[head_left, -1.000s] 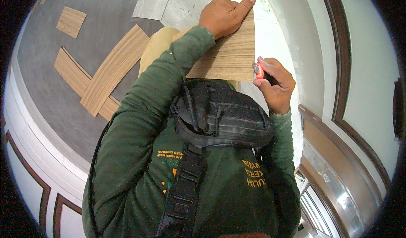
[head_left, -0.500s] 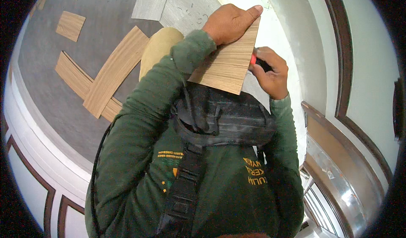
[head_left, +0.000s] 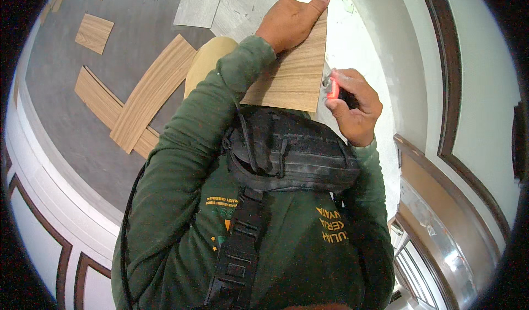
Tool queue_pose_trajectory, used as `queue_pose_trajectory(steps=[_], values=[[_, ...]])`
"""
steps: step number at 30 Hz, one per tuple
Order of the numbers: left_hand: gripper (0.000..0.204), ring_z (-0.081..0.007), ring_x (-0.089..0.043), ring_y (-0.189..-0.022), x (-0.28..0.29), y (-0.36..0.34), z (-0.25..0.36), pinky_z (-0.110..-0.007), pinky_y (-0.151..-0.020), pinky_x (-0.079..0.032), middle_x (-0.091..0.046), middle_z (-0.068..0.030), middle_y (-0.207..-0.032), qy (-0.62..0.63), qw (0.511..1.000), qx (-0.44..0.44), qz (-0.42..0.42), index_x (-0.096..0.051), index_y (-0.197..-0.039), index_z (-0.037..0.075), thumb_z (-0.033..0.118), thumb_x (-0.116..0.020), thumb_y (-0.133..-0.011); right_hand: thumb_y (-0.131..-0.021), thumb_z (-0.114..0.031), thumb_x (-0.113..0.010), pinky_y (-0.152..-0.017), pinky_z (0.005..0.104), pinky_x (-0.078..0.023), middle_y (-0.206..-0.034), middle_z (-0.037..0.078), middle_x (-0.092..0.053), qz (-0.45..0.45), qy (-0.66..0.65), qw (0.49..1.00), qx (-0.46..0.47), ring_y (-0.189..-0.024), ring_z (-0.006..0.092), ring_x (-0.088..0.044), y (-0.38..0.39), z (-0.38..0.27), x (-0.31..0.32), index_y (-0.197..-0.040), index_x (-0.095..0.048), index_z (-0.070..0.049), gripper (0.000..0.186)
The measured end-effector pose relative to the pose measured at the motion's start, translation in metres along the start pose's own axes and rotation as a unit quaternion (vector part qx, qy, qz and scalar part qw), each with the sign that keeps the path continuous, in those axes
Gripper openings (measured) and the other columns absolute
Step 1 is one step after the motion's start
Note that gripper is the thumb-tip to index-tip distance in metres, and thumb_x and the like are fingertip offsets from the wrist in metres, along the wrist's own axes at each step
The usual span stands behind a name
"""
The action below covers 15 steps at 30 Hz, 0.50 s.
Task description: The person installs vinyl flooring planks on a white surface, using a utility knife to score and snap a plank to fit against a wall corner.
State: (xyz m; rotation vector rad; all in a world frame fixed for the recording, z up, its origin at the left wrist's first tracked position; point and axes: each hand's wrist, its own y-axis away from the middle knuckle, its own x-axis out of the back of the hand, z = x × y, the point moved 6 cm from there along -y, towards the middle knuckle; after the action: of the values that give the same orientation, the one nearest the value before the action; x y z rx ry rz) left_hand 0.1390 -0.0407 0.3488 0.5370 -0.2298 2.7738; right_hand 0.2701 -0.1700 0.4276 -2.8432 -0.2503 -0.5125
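Observation:
My left hand is closed over the far part of a wood-look floor plank, its thumb lying at the far right corner. The plank is held tilted just beyond the black bag on my chest. To the right of the plank's cut edge, my right hand grips a small red and black hand tool between thumb and fingers. A greyish tip shows on the tool, but its exact kind is unclear. A gap separates the tool from the plank.
Several wood-look planks lie crossed on the grey floor at the left, with a short offcut farther away. Pale grey planks lie at the far side. A wall with dark trim curves along the right.
My right hand has moved nearer to me and away from the plank's edge, so more of the tool shows. My left hand and the plank have shifted slightly left.

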Motion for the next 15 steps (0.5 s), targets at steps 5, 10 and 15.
queue_pose_trajectory(steps=[5,10,15], values=[[0.070,-0.0423,-0.061,-0.071,0.000,0.001,-0.001,-0.047,-0.074,-0.048,-0.064,-0.0251,-0.073,0.016,0.999,0.027,-0.007,-0.068,-0.074,0.001,0.052,-0.027,-0.099,-0.071,-0.003,-0.078,-0.080,0.0309,-0.050,-0.101,0.018,-0.065,0.038,-0.018,0.999,0.002,-0.090,0.0241,-0.064,0.003,0.008,-0.007,-0.107,-0.065,0.002,0.039],[0.069,-0.0439,-0.060,-0.074,0.000,0.002,-0.009,-0.048,-0.076,-0.047,-0.064,-0.0255,-0.074,-0.012,1.000,0.005,0.018,-0.069,-0.075,0.002,0.052,-0.029,-0.098,-0.070,-0.003,-0.079,-0.076,0.0313,-0.051,-0.100,0.019,-0.066,0.052,0.010,0.998,0.036,-0.088,0.0245,-0.065,0.005,0.009,-0.012,-0.106,-0.065,0.001,0.039],[0.067,-0.0445,-0.060,-0.075,-0.002,0.000,-0.014,-0.048,-0.076,-0.047,-0.064,-0.0248,-0.076,-0.007,0.998,0.056,0.033,-0.069,-0.074,0.002,0.053,-0.031,-0.097,-0.070,-0.003,-0.078,-0.072,0.0327,-0.052,-0.098,0.019,-0.066,0.049,0.100,0.989,0.095,-0.082,0.0276,-0.066,0.001,0.002,-0.010,-0.105,-0.064,0.000,0.037]])
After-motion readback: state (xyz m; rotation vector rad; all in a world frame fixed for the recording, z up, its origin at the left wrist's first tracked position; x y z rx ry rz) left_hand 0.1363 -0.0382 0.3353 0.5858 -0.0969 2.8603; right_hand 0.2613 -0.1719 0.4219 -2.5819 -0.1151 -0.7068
